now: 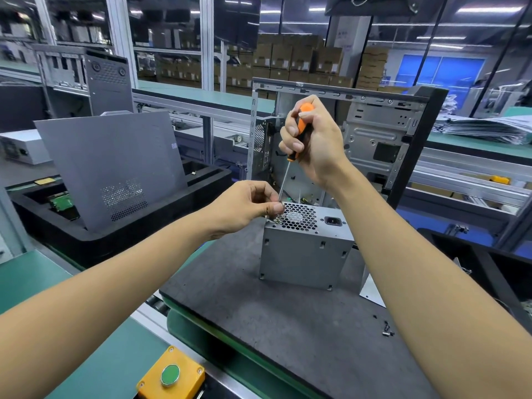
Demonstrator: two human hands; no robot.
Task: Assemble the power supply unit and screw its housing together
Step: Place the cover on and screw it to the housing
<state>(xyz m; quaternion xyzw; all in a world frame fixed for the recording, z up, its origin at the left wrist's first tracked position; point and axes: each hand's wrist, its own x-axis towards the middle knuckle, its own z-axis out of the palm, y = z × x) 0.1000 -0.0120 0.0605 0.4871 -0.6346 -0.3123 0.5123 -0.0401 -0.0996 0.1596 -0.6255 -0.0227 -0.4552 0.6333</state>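
My right hand grips the orange-handled screwdriver, shaft slanting down-left to the grey metal power supply box's top-left corner; my left hand pinches there.

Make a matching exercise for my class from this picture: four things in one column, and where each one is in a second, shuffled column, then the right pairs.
Things
1. screwdriver
2. power supply unit
3. loose screws
4. green push button

Places
A. on a yellow box at the bench's near edge
B. gripped in the right hand
C. lying on the dark mat, near the right forearm
D. standing on the dark mat under both hands

Pairs: 1-B, 2-D, 3-C, 4-A
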